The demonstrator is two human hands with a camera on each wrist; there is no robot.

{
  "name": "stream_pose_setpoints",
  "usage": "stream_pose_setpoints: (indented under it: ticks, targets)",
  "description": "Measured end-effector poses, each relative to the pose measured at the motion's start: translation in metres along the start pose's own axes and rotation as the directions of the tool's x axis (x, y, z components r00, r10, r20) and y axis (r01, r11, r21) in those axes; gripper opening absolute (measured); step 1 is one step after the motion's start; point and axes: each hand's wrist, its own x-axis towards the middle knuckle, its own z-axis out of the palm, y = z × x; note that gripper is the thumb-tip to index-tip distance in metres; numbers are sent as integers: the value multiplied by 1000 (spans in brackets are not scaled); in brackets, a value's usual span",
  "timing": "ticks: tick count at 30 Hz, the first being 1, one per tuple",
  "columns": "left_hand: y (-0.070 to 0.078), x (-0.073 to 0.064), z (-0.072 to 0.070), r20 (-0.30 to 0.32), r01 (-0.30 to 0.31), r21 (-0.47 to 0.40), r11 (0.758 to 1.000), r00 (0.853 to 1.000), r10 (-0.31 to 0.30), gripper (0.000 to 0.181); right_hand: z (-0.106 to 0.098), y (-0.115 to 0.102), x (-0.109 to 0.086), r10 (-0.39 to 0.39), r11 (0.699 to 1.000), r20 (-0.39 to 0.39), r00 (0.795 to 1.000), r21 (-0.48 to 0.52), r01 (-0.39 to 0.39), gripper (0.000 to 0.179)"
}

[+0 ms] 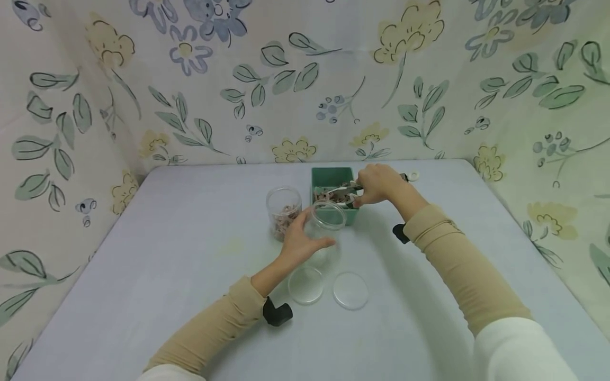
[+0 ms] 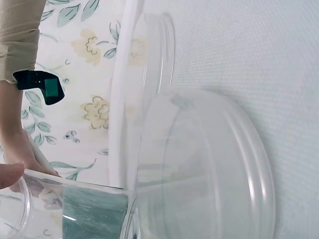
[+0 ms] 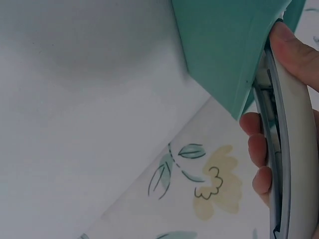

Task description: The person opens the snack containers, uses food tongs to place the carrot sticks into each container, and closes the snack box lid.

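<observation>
In the head view, my right hand point(image 1: 378, 184) grips a pair of tongs point(image 1: 347, 189) with pale handles. Their metal ends reach into a green box point(image 1: 332, 173) that holds many small pinkish-brown pieces point(image 1: 324, 198). The right wrist view shows the thumb and fingers round the tongs' handle point(image 3: 296, 149), beside the green box's wall point(image 3: 224, 45). Fingers and thumb of my left hand point(image 1: 300, 241) curl round a clear jar point(image 1: 329, 216) just in front of the box. Left of it, a second clear jar point(image 1: 283, 198) contains similar pieces.
Two clear round lids point(image 1: 306, 286) lie on the white table point(image 1: 190, 238), nearer to me than the jars. A small pale ring point(image 1: 413, 175) lies at the back, right of the box. Flowered cloth point(image 1: 295, 106) hangs behind the table.
</observation>
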Motion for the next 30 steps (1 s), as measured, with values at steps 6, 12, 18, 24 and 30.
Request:
stream_pose_setpoints:
  ticks: [6, 12, 18, 24, 30]
  targets:
    - [0, 0, 0, 1, 33, -15, 999, 999, -33, 83, 0, -2, -3, 10, 1000, 4, 1000, 14, -10, 40]
    - [0, -1, 0, 3, 19, -5, 1000, 1000, -19, 83, 0, -1, -7, 37, 998, 7, 999, 44, -37, 56]
    - [1, -1, 0, 1, 10, 10, 1000, 1000, -10, 84, -2, 3, -12, 49, 997, -9, 999, 65, -49, 57]
    - [2, 2, 2, -1, -6, 15, 1000, 1000, 6, 84, -11, 9, -18, 63, 994, -13, 998, 89, -61, 55]
    - [5, 5, 3, -6, 9, 29, 1000, 1000, -9, 85, -18, 16, -23, 67, 990, -26, 997, 124, -64, 51]
